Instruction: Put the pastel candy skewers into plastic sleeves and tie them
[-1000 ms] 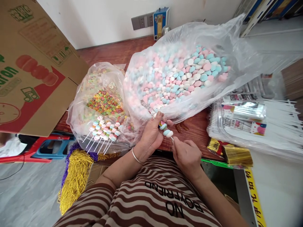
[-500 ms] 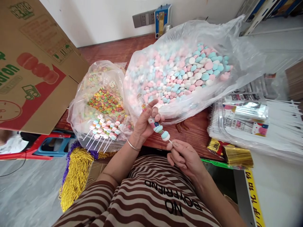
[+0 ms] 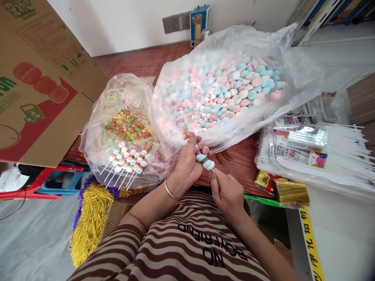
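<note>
My left hand (image 3: 187, 162) is closed around a candy skewer (image 3: 204, 159) of pastel marshmallow pieces, inside a narrow clear printed sleeve (image 3: 183, 127) that sticks up past my fingers. My right hand (image 3: 225, 192) pinches the white stick at the skewer's lower end. Both hands hover over the near edge of the red-brown table (image 3: 237, 160). Just behind them lies a big clear bag (image 3: 187, 78) full of pink, blue and white marshmallows (image 3: 234, 89).
A smaller bag (image 3: 96, 128) holds coloured cereal rings (image 3: 130, 125) and several finished skewers (image 3: 125, 162). A cardboard box (image 3: 38, 86) stands at left. Packs of clear sleeves (image 3: 310, 148) and gold twist ties (image 3: 288, 191) lie at right. Gold bead strings (image 3: 90, 218) hang below.
My left fingers have closed round the skewer after being spread half a second ago. My right hand has moved up closer, pushing the stick further into the sleeve.
</note>
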`<state>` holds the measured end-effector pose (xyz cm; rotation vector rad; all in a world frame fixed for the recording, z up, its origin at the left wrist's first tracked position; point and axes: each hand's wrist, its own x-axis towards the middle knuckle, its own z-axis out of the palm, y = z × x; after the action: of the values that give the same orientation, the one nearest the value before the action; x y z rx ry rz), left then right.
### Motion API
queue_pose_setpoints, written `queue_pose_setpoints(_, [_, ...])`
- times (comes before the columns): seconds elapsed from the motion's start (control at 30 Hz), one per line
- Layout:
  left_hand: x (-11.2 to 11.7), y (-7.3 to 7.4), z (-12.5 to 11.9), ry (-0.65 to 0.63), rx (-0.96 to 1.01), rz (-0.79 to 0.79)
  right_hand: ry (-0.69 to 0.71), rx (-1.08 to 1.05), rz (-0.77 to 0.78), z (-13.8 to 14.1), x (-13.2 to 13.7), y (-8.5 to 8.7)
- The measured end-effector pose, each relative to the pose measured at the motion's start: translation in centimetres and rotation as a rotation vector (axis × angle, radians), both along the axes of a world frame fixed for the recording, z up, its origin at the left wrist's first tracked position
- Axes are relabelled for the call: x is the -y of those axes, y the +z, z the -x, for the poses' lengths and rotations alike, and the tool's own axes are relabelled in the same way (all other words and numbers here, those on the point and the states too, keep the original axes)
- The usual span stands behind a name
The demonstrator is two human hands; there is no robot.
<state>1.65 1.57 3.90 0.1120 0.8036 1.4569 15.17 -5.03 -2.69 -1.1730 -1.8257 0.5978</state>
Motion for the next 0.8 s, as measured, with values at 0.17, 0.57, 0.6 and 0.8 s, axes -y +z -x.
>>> queue_pose_setpoints(0.17, [-0.1, 0.2, 1.0, -0.079, 0.027, -0.073, 0.329, -0.845, 0.855, 0.5, 0.1, 1.4])
queue_pose_setpoints(0.57, [-0.1, 0.5, 1.1, -0.117, -0.012, -0.083, 0.171, -0.595, 0.561, 1.2, 0.3, 1.3])
queue_pose_setpoints(0.6, [-0.1, 0.5, 1.0, -0.113, -0.023, -0.073, 0.096, -0.399, 0.371, 1.0, 0.2, 1.1])
queue_pose_setpoints(0.8, [0.2, 0.4, 0.6, -0.121, -0.011, -0.096, -0.099, 0.077, -0.17, 0.2, -0.7, 0.4])
